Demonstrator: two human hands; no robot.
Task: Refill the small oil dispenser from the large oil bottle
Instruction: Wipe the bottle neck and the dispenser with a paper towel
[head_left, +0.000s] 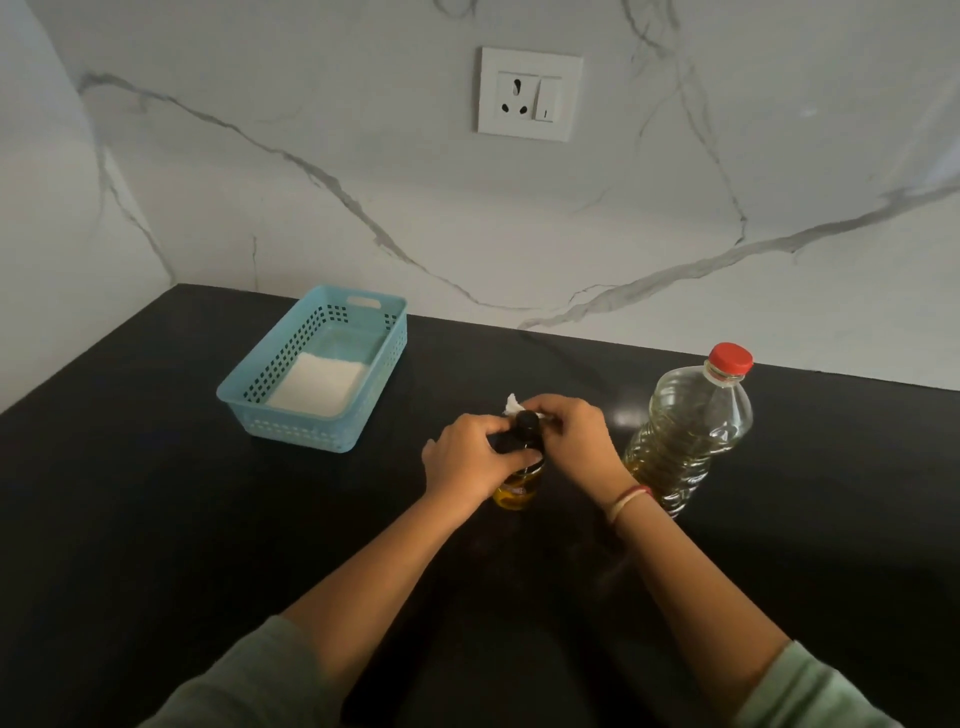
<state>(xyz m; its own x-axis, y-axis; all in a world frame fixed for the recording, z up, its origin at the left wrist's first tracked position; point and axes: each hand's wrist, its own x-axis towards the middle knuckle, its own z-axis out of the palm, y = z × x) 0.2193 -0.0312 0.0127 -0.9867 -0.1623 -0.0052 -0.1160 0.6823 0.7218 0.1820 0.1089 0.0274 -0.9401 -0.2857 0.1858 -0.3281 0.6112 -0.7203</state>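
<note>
The small oil dispenser (517, 491) stands upright on the black counter, a clear bottle with a little yellow oil at its bottom and a black top (525, 421). My left hand (467, 460) grips its upper body. My right hand (566, 431) closes its fingers around the black top, with a scrap of white tissue (511, 402) showing just behind it. The large oil bottle (685, 436), clear plastic with pale oil and a red cap (731, 358) screwed on, stands just right of my right wrist.
A light blue perforated basket (384, 332) with a folded white cloth (317, 387) inside sits at the back left of the black counter (156, 493). The marble wall behind carries a white socket and switch (529, 93).
</note>
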